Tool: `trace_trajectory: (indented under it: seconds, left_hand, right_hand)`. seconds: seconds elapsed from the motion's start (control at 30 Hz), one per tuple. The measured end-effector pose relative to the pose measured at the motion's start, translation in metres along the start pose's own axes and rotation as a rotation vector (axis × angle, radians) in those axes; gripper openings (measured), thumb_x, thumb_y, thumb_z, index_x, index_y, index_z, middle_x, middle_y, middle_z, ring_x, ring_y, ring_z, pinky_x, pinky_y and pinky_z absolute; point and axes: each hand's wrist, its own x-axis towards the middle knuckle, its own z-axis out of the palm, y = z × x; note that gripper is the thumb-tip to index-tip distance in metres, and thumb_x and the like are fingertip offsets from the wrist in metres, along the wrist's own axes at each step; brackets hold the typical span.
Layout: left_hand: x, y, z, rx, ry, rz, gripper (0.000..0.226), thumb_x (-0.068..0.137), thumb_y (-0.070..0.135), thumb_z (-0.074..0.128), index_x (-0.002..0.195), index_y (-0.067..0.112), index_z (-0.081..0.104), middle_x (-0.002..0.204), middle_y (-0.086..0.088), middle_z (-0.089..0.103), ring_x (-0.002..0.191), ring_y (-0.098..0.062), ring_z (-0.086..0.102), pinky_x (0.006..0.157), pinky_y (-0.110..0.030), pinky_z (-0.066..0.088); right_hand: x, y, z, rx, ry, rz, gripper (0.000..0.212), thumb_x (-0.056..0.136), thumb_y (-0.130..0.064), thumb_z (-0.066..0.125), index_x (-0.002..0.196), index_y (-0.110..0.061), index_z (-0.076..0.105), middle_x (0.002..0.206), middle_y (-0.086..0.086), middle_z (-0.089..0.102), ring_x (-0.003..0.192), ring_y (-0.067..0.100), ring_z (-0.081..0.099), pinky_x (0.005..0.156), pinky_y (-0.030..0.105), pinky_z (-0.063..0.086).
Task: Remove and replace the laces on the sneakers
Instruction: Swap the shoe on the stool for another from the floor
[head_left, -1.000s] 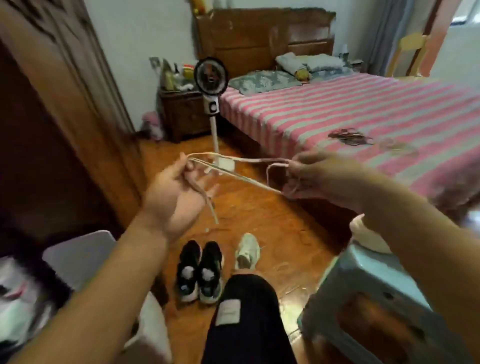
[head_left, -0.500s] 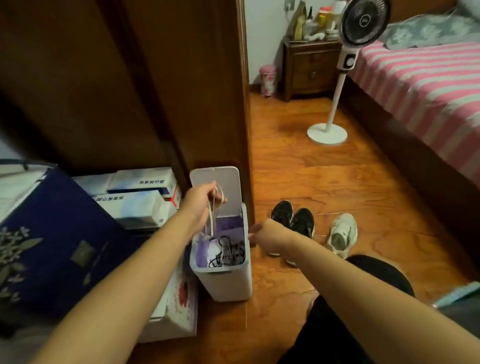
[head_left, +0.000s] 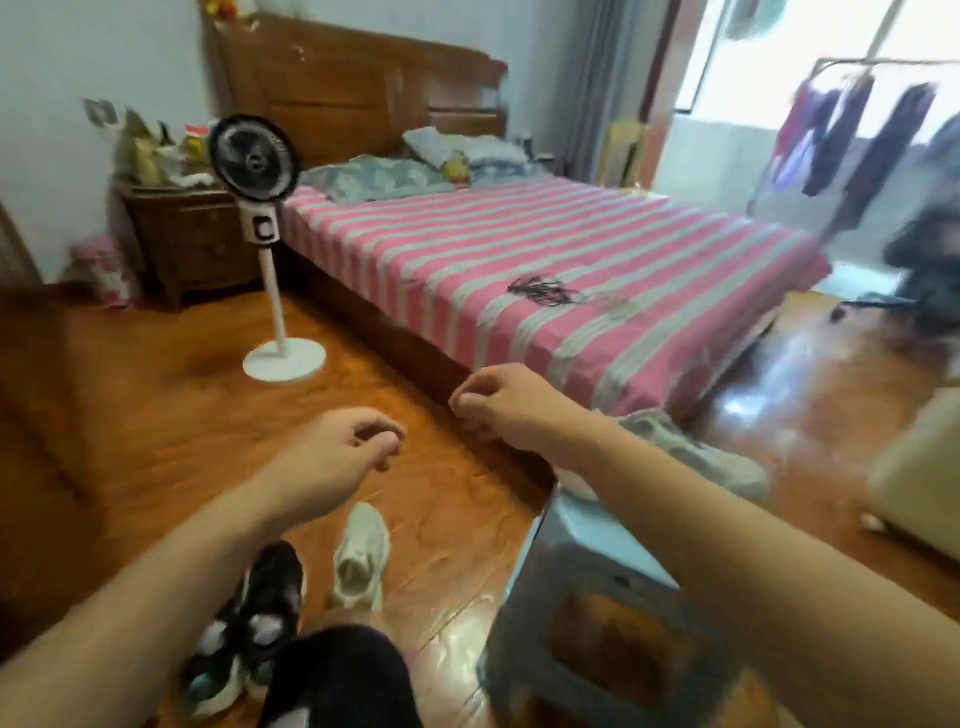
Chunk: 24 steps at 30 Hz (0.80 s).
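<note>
Both hands, the left hand (head_left: 337, 447) and right hand (head_left: 498, 405), hung loosely curled and empty. The pale sneaker (head_left: 360, 558) waited on the floor (head_left: 156, 415); dark laces (head_left: 543, 290) lay near the bed's (head_left: 649, 249) front edge, likely within reach.

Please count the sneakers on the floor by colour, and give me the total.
Black sneakers: 2, one pair
Off-white sneakers: 2, one beside the black pair, one near the corner of the bed
Total: 4
</note>
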Motion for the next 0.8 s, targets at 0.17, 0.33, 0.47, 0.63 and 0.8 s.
trace_trajectory:
  seconds: [0.17,0.33,0.47,0.63,0.8]
  left_hand:
    - [0.096,0.094,0.084,0.056,-0.067,0.161,0.014,0.103,0.027,0.058,0.101,0.030,0.072,0.089,0.008,0.073,0.083,-0.012,0.069,0.075,-0.035,0.058]
    - [0.224,0.101,0.157,0.079,-0.167,0.103,0.016,0.100,0.023,0.058,0.101,0.028,0.073,0.099,0.008,0.072,0.092,-0.010,0.068,0.078,-0.028,0.053]
    - [0.342,0.088,0.195,0.230,-0.164,0.129,0.022,0.101,0.024,0.054,0.111,0.024,0.073,0.109,0.008,0.067,0.105,-0.015,0.063,0.084,-0.025,0.045]
    - [0.436,0.069,0.218,0.250,-0.178,0.082,0.021,0.097,0.025,0.054,0.103,0.016,0.072,0.103,-0.001,0.072,0.096,-0.020,0.066,0.087,-0.035,0.054]
    - [0.444,0.070,0.227,0.229,-0.243,0.137,0.020,0.099,0.024,0.056,0.108,0.019,0.074,0.104,0.003,0.072,0.093,-0.014,0.065,0.075,-0.024,0.044]
  right_hand:
    - [-0.009,0.095,-0.159,-0.078,0.239,0.176,0.018,0.092,-0.009,0.062,0.079,-0.001,0.072,0.077,0.020,0.072,0.064,0.018,0.063,0.066,0.038,0.055]
    - [0.060,0.190,-0.228,-0.267,0.308,0.313,0.024,0.092,-0.008,0.062,0.069,-0.005,0.069,0.058,0.002,0.062,0.044,0.002,0.057,0.048,0.016,0.044]
    - [0.187,0.256,-0.241,-0.504,0.185,0.285,0.031,0.096,-0.010,0.050,0.119,-0.012,0.071,0.122,0.007,0.070,0.113,0.023,0.064,0.087,0.022,0.044]
    - [0.323,0.307,-0.232,-0.635,0.004,0.351,0.050,0.100,-0.022,0.051,0.149,-0.013,0.046,0.152,0.014,0.048,0.136,0.030,0.048,0.108,0.032,0.040]
    - [0.319,0.313,-0.217,-0.792,-0.076,0.438,0.038,0.105,-0.022,0.044,0.126,0.004,0.061,0.128,0.026,0.059,0.119,0.036,0.057,0.089,0.035,0.046]
